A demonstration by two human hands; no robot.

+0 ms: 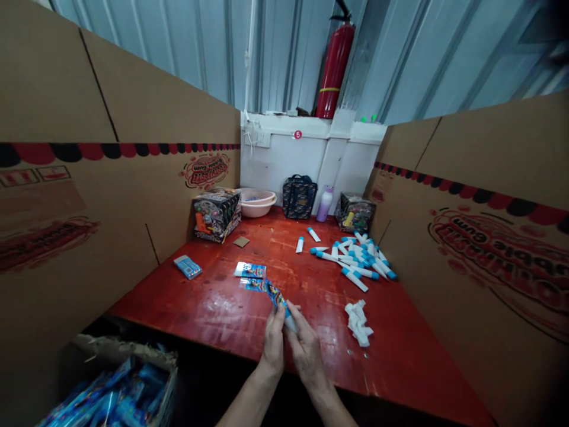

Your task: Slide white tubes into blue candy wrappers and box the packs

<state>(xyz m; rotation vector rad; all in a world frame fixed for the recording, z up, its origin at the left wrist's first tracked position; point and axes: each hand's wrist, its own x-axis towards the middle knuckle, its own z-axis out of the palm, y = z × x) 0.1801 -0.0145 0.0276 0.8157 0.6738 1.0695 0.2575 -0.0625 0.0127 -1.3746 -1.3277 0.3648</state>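
Pointing up-left: tube (279, 301) between fingers (284, 323).

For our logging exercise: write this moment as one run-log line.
left hand: on tube | right hand: on tube | tube: printed wrapper at its top | loose tubes: right on table

Tube pile (358, 256) lay right on table (213, 308); printed box (216, 214) rear left; bowl (256, 202) behind it.
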